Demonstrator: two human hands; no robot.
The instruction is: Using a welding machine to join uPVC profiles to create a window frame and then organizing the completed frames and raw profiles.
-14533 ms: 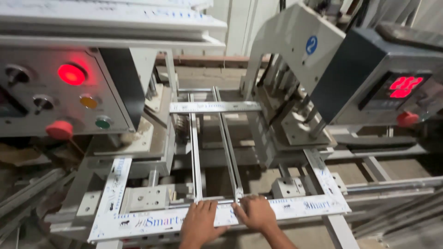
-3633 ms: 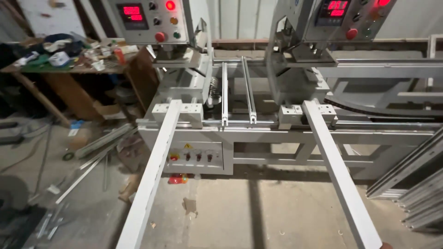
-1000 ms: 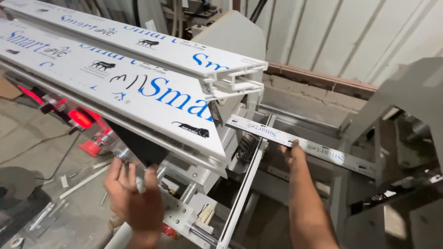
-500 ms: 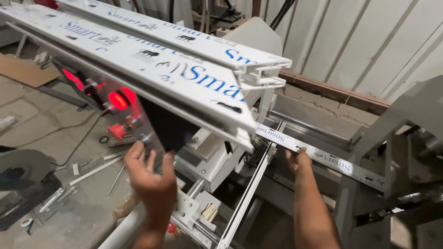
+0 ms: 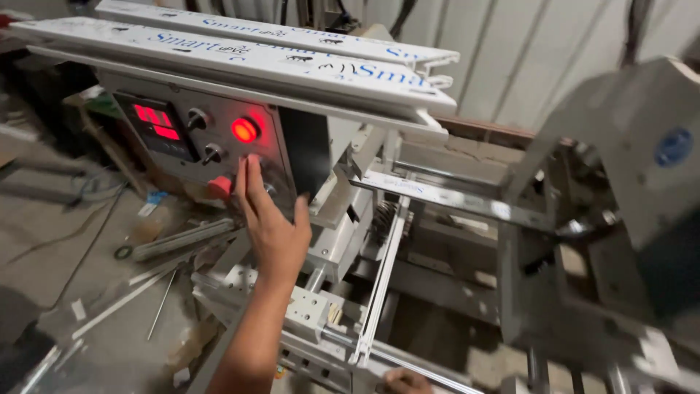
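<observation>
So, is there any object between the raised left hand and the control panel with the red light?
Nothing visible is between them. The left hand is open, its fingertips at the lower edge of the control panel, close to the red push button. The white profiles lie above the panel, not in front.

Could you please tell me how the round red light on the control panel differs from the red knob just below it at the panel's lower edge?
The round red light glows brightly; the red knob is dull and unlit. The light sits flush high on the control panel; the knob juts out at its lower edge. The left hand has its fingertips beside the knob, well below the light. Both are red and round.
</observation>
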